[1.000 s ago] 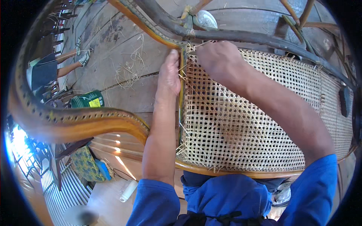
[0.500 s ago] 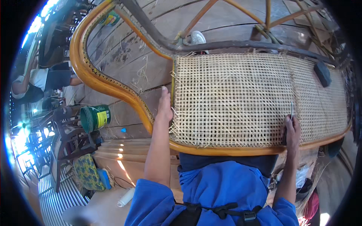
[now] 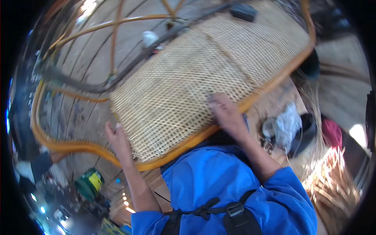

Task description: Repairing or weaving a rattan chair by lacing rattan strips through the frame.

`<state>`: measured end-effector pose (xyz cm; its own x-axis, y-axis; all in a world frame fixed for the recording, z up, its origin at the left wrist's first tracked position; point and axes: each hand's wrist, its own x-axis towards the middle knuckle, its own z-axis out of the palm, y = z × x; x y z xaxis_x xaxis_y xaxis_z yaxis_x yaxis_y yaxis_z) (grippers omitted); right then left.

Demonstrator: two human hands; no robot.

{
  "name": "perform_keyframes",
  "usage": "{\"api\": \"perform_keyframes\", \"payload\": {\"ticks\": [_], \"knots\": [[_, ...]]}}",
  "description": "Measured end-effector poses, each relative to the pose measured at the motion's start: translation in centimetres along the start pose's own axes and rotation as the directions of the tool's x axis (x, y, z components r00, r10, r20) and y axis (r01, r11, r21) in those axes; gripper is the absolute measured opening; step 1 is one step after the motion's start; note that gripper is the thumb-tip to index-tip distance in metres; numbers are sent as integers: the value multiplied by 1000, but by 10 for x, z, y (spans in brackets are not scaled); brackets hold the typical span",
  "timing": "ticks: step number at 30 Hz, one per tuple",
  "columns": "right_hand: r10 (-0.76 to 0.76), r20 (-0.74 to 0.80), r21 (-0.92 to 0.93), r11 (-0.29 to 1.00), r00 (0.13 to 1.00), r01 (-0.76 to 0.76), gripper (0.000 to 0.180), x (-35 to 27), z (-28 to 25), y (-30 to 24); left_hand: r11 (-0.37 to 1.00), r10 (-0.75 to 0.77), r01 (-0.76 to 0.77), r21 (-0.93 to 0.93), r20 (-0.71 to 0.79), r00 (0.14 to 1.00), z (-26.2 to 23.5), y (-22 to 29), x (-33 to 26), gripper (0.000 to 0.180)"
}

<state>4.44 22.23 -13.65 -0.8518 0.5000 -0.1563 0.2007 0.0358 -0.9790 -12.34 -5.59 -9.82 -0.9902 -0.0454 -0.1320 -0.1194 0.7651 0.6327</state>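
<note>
A woven cane panel (image 3: 184, 78) fills the flat part of a curved, orange-brown rattan furniture frame (image 3: 172, 156). Loose cane ends stick out along its left edge. Beside that edge is my left hand (image 3: 120, 143), open, with thumb and fingers apart. My right hand (image 3: 228, 115) rests over the near edge of the weave with its fingers curled in. Blur and the hand itself hide what those fingers hold; the thin metal tool seen earlier does not show. On the far part of the panel lies a dark block (image 3: 243, 12).
Bundled cane strips (image 3: 333, 186) lie at the lower right, near a clear plastic bag (image 3: 288, 125) and red cloth (image 3: 331, 133). A green bucket (image 3: 89, 184) stands at lower left. Bare frame bars (image 3: 113, 43) rise beyond the panel over plank flooring.
The view has turned, so the panel now slants up to the right. My right hand has moved left along the near rim, and the metal tool in it is out of sight.
</note>
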Motion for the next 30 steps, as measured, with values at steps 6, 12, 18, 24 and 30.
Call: {"api": "perform_keyframes", "payload": {"ticks": [6, 12, 18, 24, 30], "knots": [[25, 204, 169, 984, 979, -60, 15, -34, 27, -24, 919, 393, -237, -314, 739, 547, 50, 75, -104, 47], [125, 27, -86, 989, 992, -123, 24, -54, -33, -15, 940, 331, -144, -309, 725, 604, 100, 86, -131, 34], [201, -293, -753, 554, 935, -355, 20, -62, -151, 71, 873, 163, 260, -412, 750, 641, 95, 67, -131, 14], [296, -192, -936, 231, 936, -265, 23, -81, -161, 120, 853, 165, 333, -402, 813, 559, 93, 60, -136, 19], [104, -477, -314, 907, 873, -280, 18, -100, -205, 106, 883, 222, 232, -409, 798, 561, 95, 65, -134, 21]]}}
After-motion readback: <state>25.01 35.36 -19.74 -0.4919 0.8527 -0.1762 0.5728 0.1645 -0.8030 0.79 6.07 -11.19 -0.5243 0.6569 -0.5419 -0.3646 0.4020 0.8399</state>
